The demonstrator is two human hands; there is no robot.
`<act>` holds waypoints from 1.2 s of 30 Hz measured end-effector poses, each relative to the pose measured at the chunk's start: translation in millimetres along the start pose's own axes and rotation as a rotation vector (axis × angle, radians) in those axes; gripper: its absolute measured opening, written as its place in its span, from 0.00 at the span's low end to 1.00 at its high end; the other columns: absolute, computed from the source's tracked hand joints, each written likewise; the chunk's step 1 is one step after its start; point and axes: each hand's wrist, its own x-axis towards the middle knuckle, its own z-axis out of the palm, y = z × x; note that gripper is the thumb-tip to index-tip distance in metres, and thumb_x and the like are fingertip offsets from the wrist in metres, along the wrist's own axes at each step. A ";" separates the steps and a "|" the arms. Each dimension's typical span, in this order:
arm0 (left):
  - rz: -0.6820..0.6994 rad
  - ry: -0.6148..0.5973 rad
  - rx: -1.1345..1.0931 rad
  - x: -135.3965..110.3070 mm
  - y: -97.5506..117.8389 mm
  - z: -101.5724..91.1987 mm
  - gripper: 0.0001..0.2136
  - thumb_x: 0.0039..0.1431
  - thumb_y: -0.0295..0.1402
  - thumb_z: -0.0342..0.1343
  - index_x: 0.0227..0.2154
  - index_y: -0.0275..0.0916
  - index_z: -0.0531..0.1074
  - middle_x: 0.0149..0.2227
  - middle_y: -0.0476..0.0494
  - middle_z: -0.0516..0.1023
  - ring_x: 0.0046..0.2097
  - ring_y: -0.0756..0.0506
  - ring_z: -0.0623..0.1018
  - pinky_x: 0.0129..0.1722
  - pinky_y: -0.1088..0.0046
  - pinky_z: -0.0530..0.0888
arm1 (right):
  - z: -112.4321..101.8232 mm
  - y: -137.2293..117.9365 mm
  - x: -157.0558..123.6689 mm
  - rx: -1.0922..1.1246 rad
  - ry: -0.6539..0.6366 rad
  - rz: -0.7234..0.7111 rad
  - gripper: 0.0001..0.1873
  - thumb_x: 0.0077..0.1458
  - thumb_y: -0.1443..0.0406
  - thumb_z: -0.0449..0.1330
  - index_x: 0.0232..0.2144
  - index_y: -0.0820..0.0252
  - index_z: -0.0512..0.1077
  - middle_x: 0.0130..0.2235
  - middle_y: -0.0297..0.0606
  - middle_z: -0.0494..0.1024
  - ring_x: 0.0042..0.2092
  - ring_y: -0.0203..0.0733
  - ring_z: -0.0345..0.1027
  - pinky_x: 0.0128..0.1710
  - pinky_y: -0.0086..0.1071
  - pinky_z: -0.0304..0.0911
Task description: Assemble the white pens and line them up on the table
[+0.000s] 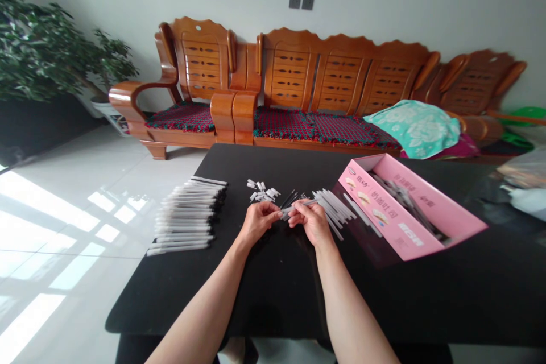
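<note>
Over the middle of the black table, my left hand (259, 220) and my right hand (315, 223) meet fingertip to fingertip. A slim whitish pen barrel (306, 202) is pinched in my right fingers. My left thumb and forefinger close on its left end, where small details are blurred. Just beyond the hands lie several white pen caps (263, 191) and thin black refills (290, 198). Loose white barrels (335, 209) fan out to the right of my right hand. At the left edge, a long row of white pens with black ends (187, 219) lies side by side.
A pink open box (384, 213) with more barrels (405, 202) inside stands on the table's right side. Farther right are plastic bags (526, 182). A wooden sofa (290, 79) with woven seat covers stands behind the table (273, 284); potted plants (63, 57) are at left.
</note>
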 end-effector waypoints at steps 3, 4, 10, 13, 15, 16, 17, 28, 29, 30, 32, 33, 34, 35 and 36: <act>0.028 0.020 -0.019 0.1 -0.3 -0.2 0.19 0.54 0.49 0.60 0.31 0.35 0.76 0.20 0.51 0.71 0.19 0.54 0.65 0.19 0.79 0.59 | 0.7 -0.7 0.0 0.002 0.006 0.000 0.15 0.48 0.57 0.69 0.32 0.63 0.76 0.24 0.38 0.81 0.20 0.39 0.74 0.19 0.28 0.72; 0.034 0.018 0.005 0.0 -0.9 -0.6 0.20 0.57 0.50 0.57 0.30 0.35 0.76 0.19 0.50 0.70 0.19 0.54 0.65 0.19 0.78 0.59 | 0.7 -0.8 0.1 0.002 0.007 0.001 0.15 0.48 0.57 0.69 0.32 0.63 0.76 0.24 0.38 0.81 0.20 0.39 0.74 0.19 0.28 0.72; 0.015 -0.019 0.080 -0.7 0.2 -1.7 0.19 0.55 0.48 0.59 0.24 0.34 0.75 0.16 0.51 0.67 0.17 0.54 0.63 0.18 0.79 0.56 | 0.0 0.3 0.3 0.002 0.004 0.007 0.15 0.49 0.58 0.69 0.33 0.63 0.76 0.24 0.38 0.81 0.20 0.39 0.74 0.19 0.28 0.72; 0.012 0.006 0.043 -1.1 3.2 0.5 0.16 0.50 0.44 0.63 0.25 0.34 0.75 0.18 0.51 0.69 0.18 0.54 0.64 0.18 0.79 0.59 | -0.3 0.9 -0.2 -0.002 0.000 0.012 0.15 0.49 0.58 0.69 0.32 0.64 0.76 0.24 0.38 0.81 0.20 0.39 0.74 0.19 0.28 0.72; 0.021 0.004 0.018 -0.9 4.3 0.8 0.15 0.48 0.43 0.65 0.27 0.33 0.76 0.20 0.50 0.71 0.20 0.53 0.66 0.19 0.79 0.61 | -0.6 1.2 0.0 -0.004 0.005 0.013 0.15 0.49 0.57 0.69 0.32 0.64 0.75 0.24 0.38 0.81 0.20 0.39 0.74 0.19 0.28 0.72; 0.036 0.011 0.005 -0.6 4.4 -0.2 0.15 0.48 0.43 0.65 0.29 0.33 0.77 0.22 0.49 0.73 0.21 0.53 0.67 0.19 0.79 0.63 | -0.8 1.3 0.4 -0.001 0.014 0.009 0.15 0.49 0.57 0.69 0.31 0.64 0.75 0.23 0.38 0.81 0.20 0.39 0.74 0.18 0.29 0.72; 0.052 0.034 -0.006 -0.1 4.3 -2.2 0.16 0.49 0.43 0.65 0.33 0.34 0.78 0.23 0.48 0.74 0.21 0.53 0.68 0.20 0.78 0.64 | -1.1 1.3 0.8 0.007 0.025 0.002 0.15 0.49 0.56 0.69 0.31 0.63 0.75 0.24 0.38 0.81 0.20 0.40 0.74 0.18 0.29 0.72; 0.055 0.429 0.342 7.5 -9.9 -42.0 0.09 0.53 0.37 0.61 0.34 0.40 0.80 0.29 0.46 0.80 0.29 0.48 0.76 0.32 0.74 0.69 | 1.2 -6.3 -3.2 -0.046 -0.053 -0.012 0.39 0.51 0.60 0.67 0.62 0.59 0.60 0.19 0.26 0.74 0.15 0.34 0.64 0.14 0.25 0.61; 0.061 0.419 0.399 7.4 -9.7 -41.6 0.07 0.53 0.35 0.61 0.34 0.40 0.81 0.30 0.46 0.80 0.30 0.48 0.76 0.33 0.74 0.69 | 1.2 -7.1 -3.8 -0.047 -0.052 -0.022 0.41 0.51 0.60 0.66 0.65 0.57 0.57 0.19 0.25 0.74 0.15 0.34 0.63 0.14 0.25 0.61; 0.065 0.403 0.455 7.1 -9.2 -40.9 0.06 0.53 0.34 0.61 0.33 0.40 0.81 0.31 0.46 0.80 0.30 0.48 0.76 0.34 0.73 0.69 | 1.0 -7.6 -4.1 -0.047 -0.055 -0.032 0.40 0.52 0.60 0.66 0.64 0.56 0.58 0.18 0.25 0.74 0.15 0.34 0.63 0.14 0.25 0.60; 0.064 0.364 0.562 6.6 -8.7 -39.6 0.05 0.53 0.32 0.61 0.32 0.41 0.81 0.32 0.45 0.79 0.30 0.48 0.75 0.35 0.73 0.68 | 0.4 -7.6 -3.8 -0.040 -0.073 -0.038 0.30 0.53 0.60 0.65 0.58 0.58 0.68 0.18 0.27 0.73 0.15 0.34 0.63 0.14 0.26 0.60; 0.059 0.345 0.608 6.4 -9.1 -39.2 0.05 0.52 0.32 0.62 0.32 0.41 0.81 0.32 0.45 0.78 0.31 0.48 0.75 0.35 0.73 0.68 | 0.0 -7.2 -3.4 -0.034 -0.085 -0.036 0.24 0.53 0.59 0.65 0.51 0.59 0.73 0.18 0.28 0.74 0.16 0.34 0.63 0.14 0.26 0.61; 0.051 0.330 0.647 6.3 -9.9 -39.3 0.05 0.52 0.32 0.63 0.32 0.41 0.81 0.33 0.45 0.78 0.31 0.48 0.74 0.34 0.73 0.67 | -0.5 -6.6 -2.9 -0.024 -0.094 -0.036 0.18 0.53 0.59 0.64 0.45 0.61 0.77 0.18 0.30 0.74 0.16 0.35 0.64 0.14 0.27 0.61; 0.045 0.315 0.677 6.3 -11.2 -39.6 0.05 0.51 0.32 0.64 0.32 0.41 0.81 0.33 0.45 0.77 0.31 0.47 0.74 0.34 0.73 0.67 | -0.9 -6.0 -2.5 -0.011 -0.099 -0.035 0.15 0.53 0.59 0.64 0.40 0.62 0.78 0.19 0.31 0.74 0.17 0.35 0.66 0.14 0.27 0.62; 0.041 0.299 0.701 6.2 -12.7 -40.1 0.05 0.50 0.32 0.64 0.32 0.41 0.81 0.34 0.45 0.77 0.32 0.47 0.74 0.34 0.73 0.67 | -1.3 -5.5 -2.0 0.006 -0.097 -0.032 0.13 0.54 0.59 0.63 0.38 0.62 0.78 0.20 0.32 0.75 0.18 0.36 0.67 0.15 0.28 0.64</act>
